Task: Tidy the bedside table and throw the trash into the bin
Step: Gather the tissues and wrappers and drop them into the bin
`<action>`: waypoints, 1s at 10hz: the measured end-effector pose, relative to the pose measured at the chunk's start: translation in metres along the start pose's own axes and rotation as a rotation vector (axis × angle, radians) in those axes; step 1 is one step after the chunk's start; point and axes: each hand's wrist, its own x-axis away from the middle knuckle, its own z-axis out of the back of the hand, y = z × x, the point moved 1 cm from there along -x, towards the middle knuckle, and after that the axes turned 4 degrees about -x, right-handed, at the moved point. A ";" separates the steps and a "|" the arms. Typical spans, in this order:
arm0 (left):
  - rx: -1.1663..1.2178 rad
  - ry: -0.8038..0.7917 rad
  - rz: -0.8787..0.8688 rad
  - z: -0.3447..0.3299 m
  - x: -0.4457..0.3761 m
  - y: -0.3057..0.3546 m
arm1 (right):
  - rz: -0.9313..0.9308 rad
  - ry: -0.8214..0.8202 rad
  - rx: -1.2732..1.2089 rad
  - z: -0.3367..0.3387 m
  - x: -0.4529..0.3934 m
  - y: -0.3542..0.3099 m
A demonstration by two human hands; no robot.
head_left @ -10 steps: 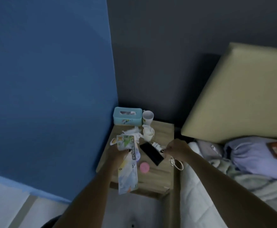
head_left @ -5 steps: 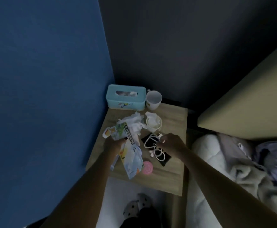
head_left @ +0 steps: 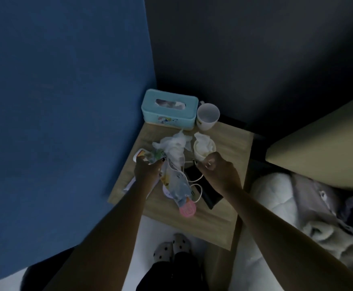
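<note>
The left hand (head_left: pixel 147 170) gripped wrappers (head_left: pixel 172 177); the right hand (head_left: pixel 217 173) pinched the white cable (head_left: pixel 194 183) beside the paper cup (head_left: pixel 204 148), which a snagged cable could have toppled

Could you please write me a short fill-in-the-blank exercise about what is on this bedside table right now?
1. The tissue box at the table's back is ____ in colour.
2. The right hand pinches a white ____.
3. The round lid near the front edge is ____.
4. The paper cup beside the right hand holds crumpled ____.

Missing words: teal; cable; pink; tissue
</note>
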 end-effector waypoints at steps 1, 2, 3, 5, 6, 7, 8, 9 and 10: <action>-0.121 0.049 -0.028 0.014 -0.001 -0.003 | 0.084 0.083 0.012 0.004 -0.001 -0.011; -0.182 0.062 -0.081 0.027 -0.001 -0.001 | 0.131 0.078 0.027 0.006 -0.008 -0.022; -0.073 0.092 -0.110 0.037 0.000 0.005 | 0.190 0.076 0.017 0.004 -0.020 -0.033; -0.029 0.183 -0.199 0.057 0.048 0.013 | 0.320 0.002 0.101 -0.009 -0.028 -0.046; -0.083 0.265 -0.272 0.065 0.071 0.006 | 0.352 -0.037 0.098 -0.003 -0.034 -0.044; -0.034 0.361 -0.427 0.063 0.088 -0.016 | 0.428 0.012 0.014 0.008 -0.037 -0.033; 0.049 0.459 -0.514 0.047 0.124 -0.065 | 0.544 0.020 0.006 0.012 -0.033 -0.013; 0.074 0.514 -0.518 0.018 0.166 -0.103 | 0.607 0.049 -0.047 0.017 -0.012 0.015; 0.048 0.525 -0.485 -0.008 0.203 -0.123 | 0.639 0.027 -0.070 0.026 0.020 0.042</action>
